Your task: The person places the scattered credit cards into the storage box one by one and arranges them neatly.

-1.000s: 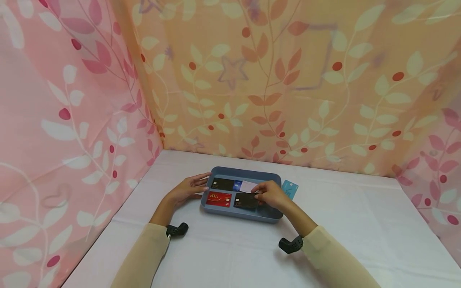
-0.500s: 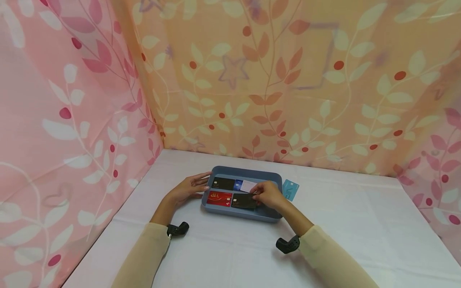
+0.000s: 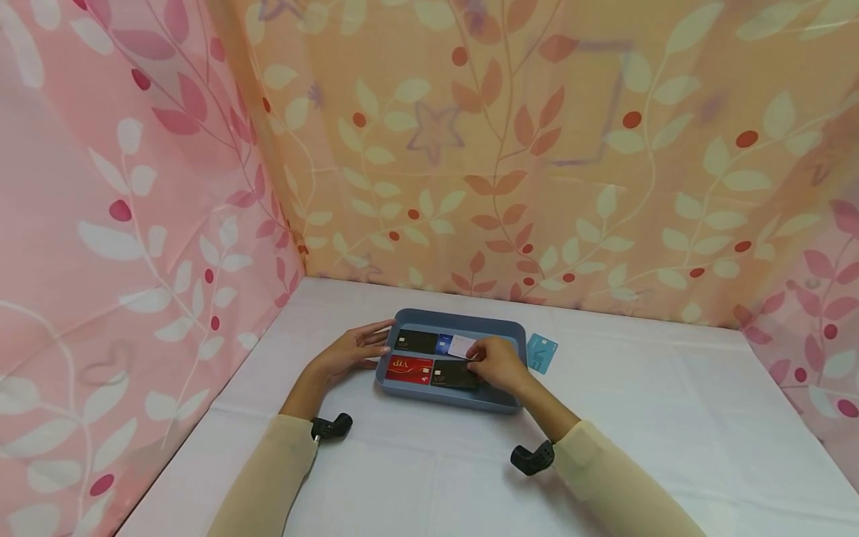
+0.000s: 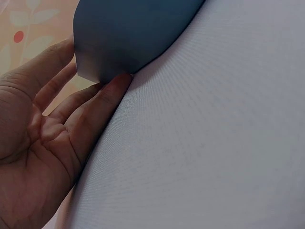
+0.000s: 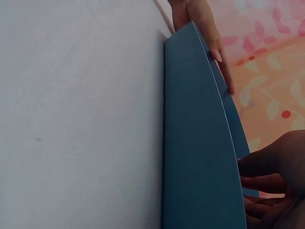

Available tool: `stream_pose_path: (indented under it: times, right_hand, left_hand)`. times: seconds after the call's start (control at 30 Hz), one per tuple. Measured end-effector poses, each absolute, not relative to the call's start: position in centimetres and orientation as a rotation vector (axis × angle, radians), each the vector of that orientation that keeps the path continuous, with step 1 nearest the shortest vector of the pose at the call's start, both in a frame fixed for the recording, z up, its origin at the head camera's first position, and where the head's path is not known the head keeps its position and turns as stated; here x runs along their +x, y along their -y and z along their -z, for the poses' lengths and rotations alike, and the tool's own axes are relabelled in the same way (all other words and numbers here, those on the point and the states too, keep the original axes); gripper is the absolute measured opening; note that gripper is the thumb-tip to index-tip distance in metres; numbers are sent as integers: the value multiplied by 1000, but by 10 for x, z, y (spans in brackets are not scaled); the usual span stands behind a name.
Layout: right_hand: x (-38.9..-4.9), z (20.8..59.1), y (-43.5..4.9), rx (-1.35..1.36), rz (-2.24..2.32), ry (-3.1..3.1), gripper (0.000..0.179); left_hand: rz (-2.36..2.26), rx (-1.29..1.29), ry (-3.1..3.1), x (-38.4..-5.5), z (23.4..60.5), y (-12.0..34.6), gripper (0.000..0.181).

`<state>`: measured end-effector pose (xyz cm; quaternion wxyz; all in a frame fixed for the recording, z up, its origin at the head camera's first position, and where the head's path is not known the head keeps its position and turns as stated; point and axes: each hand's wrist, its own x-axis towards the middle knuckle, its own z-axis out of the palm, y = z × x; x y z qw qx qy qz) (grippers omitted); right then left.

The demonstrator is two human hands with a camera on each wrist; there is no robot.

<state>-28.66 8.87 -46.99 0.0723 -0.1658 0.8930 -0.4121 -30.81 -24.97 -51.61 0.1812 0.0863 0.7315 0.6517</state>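
A blue-grey tray (image 3: 436, 400) stands on the white table. My left hand (image 3: 345, 352) is at its left end, fingers extended; in the left wrist view the fingertips touch the end wall. Inside the tray, my right hand (image 3: 499, 364) pinches the right end of a black VIP card (image 3: 452, 374) in the front row. A red VIP card (image 3: 409, 370) lies directly left of it. Behind are another black card (image 3: 416, 341), a blue card (image 3: 443, 344) and a pale card (image 3: 460, 346) overlapping the blue one. In the right wrist view, the tray wall (image 5: 200, 133) hides the cards.
Outside the tray, by its right end, a light-blue card (image 3: 541, 353) lies on the white tablecloth (image 3: 416, 470). Floral cloth hangs behind and at both sides. A black wrist device (image 3: 532, 459) sits by the right sleeve, and another (image 3: 332, 427) by the left.
My right hand has shifted slightly left, sliding the front black card up against the red card, where it lies straighter. My left hand has stayed at the tray's end.
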Motion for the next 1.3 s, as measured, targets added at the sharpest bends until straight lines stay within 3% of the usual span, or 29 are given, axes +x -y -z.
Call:
stream_pose_path:
  times: [0.5, 1.3]
  right_hand:
    - [-280, 464, -82, -528, 1044, -2870, 16]
    - [-260, 455, -101, -592, 1181, -2858, 19]
  left_hand:
    - [-1844, 270, -2056, -307, 516, 250, 65]
    - [-1837, 260, -2063, -310, 518, 251, 63]
